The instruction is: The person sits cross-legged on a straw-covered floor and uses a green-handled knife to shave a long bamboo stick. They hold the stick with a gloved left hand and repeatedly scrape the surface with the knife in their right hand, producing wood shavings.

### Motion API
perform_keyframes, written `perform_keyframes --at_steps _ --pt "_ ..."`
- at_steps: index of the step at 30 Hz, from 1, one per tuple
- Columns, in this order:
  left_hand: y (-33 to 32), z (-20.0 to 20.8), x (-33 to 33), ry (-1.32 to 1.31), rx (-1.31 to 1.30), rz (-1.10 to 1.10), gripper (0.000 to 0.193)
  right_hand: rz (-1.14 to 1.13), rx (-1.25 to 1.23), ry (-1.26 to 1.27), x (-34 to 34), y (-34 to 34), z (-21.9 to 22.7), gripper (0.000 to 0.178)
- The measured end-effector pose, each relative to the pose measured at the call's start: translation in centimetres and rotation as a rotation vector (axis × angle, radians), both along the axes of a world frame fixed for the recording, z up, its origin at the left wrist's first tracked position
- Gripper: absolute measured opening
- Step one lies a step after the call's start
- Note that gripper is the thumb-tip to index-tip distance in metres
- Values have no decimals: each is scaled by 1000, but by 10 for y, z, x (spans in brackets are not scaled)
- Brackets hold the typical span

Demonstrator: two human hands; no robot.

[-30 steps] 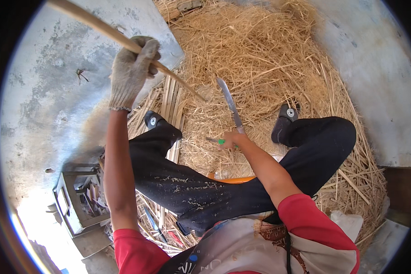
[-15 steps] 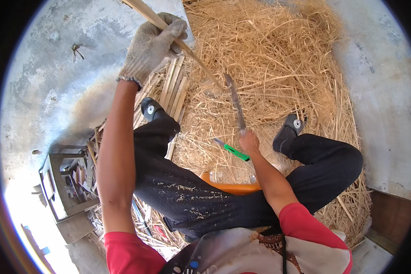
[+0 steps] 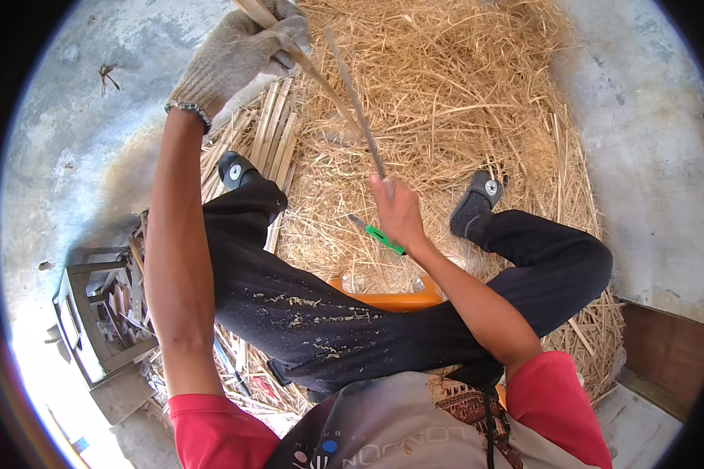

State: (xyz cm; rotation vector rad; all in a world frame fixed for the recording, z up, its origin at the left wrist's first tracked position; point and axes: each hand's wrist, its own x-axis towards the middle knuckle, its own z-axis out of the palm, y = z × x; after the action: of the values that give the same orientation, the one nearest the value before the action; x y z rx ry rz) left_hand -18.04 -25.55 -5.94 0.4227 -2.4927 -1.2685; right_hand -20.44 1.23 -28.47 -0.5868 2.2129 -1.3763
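Observation:
My left hand (image 3: 242,55), in a grey knitted glove, is closed around a long pale strip of split bamboo (image 3: 321,81) that slants down toward the middle. Bare, my right hand (image 3: 399,209) grips the handle of a long narrow knife (image 3: 360,113). Its blade points up and to the left, close beside the strip; whether the two touch I cannot tell. On the shavings near my right wrist lies a green utility knife (image 3: 383,239) with its blade out.
Curly shavings (image 3: 461,94) cover the floor between and beyond my feet. Split strips (image 3: 274,129) lie by my left shoe. An orange plastic seat (image 3: 399,298) shows under my legs. A wooden frame (image 3: 105,313) stands at left, and grey walls (image 3: 641,156) flank both sides.
My right hand and the knife have moved up and left, bringing the blade alongside the strip. My left hand has shifted slightly up and left. The whole view has moved a little.

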Motion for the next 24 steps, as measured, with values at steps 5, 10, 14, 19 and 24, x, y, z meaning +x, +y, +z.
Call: perform_keyframes --at_steps 5,10,14,19,24 --pt "-1 -1 3 5 9 9 29 -21 408 -422 -13 24 -29 59" --pt "-4 3 9 -25 -16 6 32 -166 217 -464 -30 31 -48 60" --pt "-12 3 6 476 -7 -67 41 -127 150 -226 -17 11 -11 57" --pt "8 15 -4 637 451 261 59 -19 182 -383 -25 9 2 53" --pt "14 20 -9 635 449 315 63 140 710 148 -40 22 -9 47"
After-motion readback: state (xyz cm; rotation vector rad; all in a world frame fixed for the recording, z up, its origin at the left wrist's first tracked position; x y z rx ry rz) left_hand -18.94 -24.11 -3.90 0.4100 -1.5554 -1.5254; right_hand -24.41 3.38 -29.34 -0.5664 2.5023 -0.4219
